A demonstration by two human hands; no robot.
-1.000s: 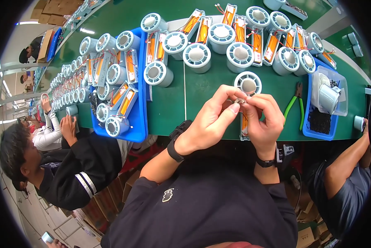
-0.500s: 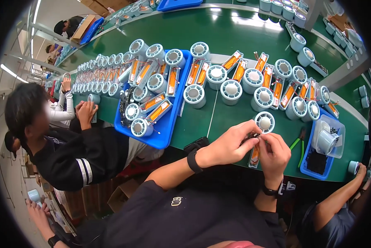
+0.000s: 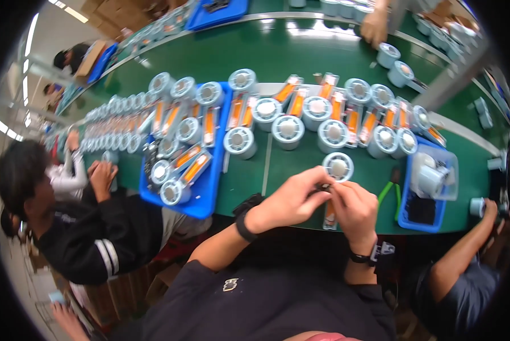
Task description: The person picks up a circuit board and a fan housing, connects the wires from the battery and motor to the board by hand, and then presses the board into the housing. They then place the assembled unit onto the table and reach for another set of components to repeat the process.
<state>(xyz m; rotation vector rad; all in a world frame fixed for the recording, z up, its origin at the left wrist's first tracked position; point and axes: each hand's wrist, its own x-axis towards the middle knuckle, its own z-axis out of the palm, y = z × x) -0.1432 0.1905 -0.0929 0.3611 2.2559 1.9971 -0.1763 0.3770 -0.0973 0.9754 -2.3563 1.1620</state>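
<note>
My left hand (image 3: 295,198) and my right hand (image 3: 354,209) meet near the table's front edge, fingers of both closed in a pinch. Between the fingertips sits a small dark piece (image 3: 323,187), mostly covered and too small to name. Directly beyond them is the round light-blue head (image 3: 338,167) of a device with a slotted rim and pale centre. Its open handle (image 3: 330,217), with an orange strip inside, shows under my hands. Whether my fingers also touch this device cannot be seen.
More such light-blue devices (image 3: 288,132) stand across the green table (image 3: 249,190). A blue tray (image 3: 209,196) holds several at left. Green-handled pliers (image 3: 389,193) lie at right beside a small blue bin (image 3: 421,227) of black parts. Co-workers sit on both sides.
The whole view has shifted, so the table's things appear further left. Across the table, another person's hand has come in at the upper right. My hands keep their pinch close together.
</note>
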